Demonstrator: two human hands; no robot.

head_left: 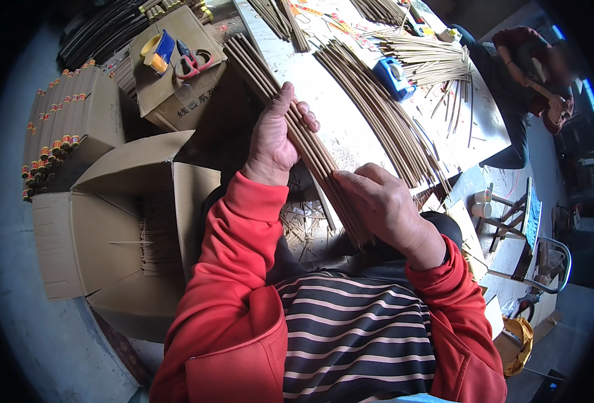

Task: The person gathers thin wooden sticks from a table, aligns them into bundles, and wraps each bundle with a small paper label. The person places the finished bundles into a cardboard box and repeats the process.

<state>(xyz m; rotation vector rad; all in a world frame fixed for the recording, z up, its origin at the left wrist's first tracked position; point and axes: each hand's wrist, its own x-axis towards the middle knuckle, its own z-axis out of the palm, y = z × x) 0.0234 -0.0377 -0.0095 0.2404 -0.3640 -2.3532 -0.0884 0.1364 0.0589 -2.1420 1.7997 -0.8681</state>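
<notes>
Left hand (273, 138) wrapped round stick bundle (320, 163), upper half. Right hand (392, 213) curled, fingertips touching bundle's lower half; can't tell if gripping. Bundle slants between bench (293, 74) and striped shirt (357, 329). More sticks (377, 111), blue dispenser (394, 79) on bench. Scissors (193, 64) on carton (169, 94); open box (125, 269) at left.

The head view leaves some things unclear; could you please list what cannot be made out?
In the head view:
- Left hand: middle parts of its fingers, hidden behind the held sticks.
- Right hand: some fingertips, hidden behind the hand itself.
- Sticks inside the open carton: too thin and dim to count.
</notes>
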